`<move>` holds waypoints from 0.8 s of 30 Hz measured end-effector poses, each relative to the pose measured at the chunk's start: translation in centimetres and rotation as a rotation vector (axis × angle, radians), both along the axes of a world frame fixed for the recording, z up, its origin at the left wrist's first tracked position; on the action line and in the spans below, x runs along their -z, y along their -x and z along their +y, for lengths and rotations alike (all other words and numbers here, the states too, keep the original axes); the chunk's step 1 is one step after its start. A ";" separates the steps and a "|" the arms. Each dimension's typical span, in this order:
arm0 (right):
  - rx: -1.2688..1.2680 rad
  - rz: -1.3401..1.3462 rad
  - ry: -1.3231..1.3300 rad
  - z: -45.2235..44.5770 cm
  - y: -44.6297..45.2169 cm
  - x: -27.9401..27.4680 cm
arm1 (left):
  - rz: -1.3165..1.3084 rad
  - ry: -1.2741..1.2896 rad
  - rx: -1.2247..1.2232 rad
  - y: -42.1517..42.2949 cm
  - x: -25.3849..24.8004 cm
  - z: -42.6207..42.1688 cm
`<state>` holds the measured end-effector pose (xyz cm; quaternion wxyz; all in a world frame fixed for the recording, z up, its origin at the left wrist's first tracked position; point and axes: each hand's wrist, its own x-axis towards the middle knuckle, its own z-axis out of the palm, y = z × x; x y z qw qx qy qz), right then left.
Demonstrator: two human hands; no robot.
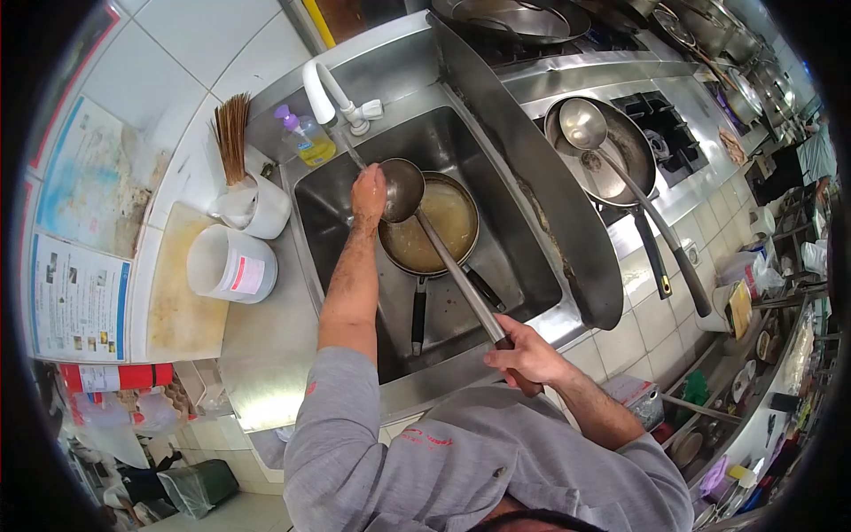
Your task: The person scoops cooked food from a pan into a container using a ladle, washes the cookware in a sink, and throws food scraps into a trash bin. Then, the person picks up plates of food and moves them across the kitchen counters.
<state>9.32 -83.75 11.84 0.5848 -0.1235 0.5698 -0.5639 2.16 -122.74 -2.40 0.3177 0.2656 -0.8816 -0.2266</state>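
Observation:
A long-handled ladle [404, 191] slants across the sink [519, 257]. Its round metal bowl lies beneath the white faucet [321, 93], and a stream of water falls there. My left hand [367, 193] is closed at the left rim of the bowl, its fingertips partly hidden. Wrapped around the dark end of the handle is my right hand [525, 356], near the sink's front edge. Below the bowl, a frying pan [443, 232] holding cloudy liquid sits in the sink. A second black pan handle [484, 288] shows beside that pan's own handle.
Left of the sink stand a soap bottle [310, 142], a white container with a bristle brush [232, 146] and a white bucket [232, 263]. A metal splash wall [541, 191] separates the sink from the stove, where another ladle [583, 124] rests in a pan [640, 168].

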 end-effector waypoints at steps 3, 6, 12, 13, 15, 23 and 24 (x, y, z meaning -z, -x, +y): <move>-0.018 0.025 0.010 0.4 0.1 0.6 | 0.029 -0.042 0.052 -0.4 0.8 -0.7; -0.068 0.056 -0.016 -0.2 0.0 0.6 | 0.054 -0.180 -0.108 -1.1 1.9 -0.2; -0.082 0.104 0.032 -4.6 1.5 4.9 | 0.741 -1.640 -0.291 1.4 3.6 3.2; -0.134 0.133 0.004 -5.5 2.2 4.5 | 0.793 -1.869 -0.019 1.3 3.3 3.6; -0.142 0.109 -0.057 -5.9 3.3 4.1 | 0.758 -1.798 0.012 1.0 0.9 5.4; -0.063 0.051 0.042 -6.8 3.6 6.4 | 0.433 -1.501 -0.059 -2.7 -3.7 16.4; -0.001 0.007 0.037 -7.2 3.5 6.1 | 0.408 -1.493 -0.051 -2.9 -3.4 16.9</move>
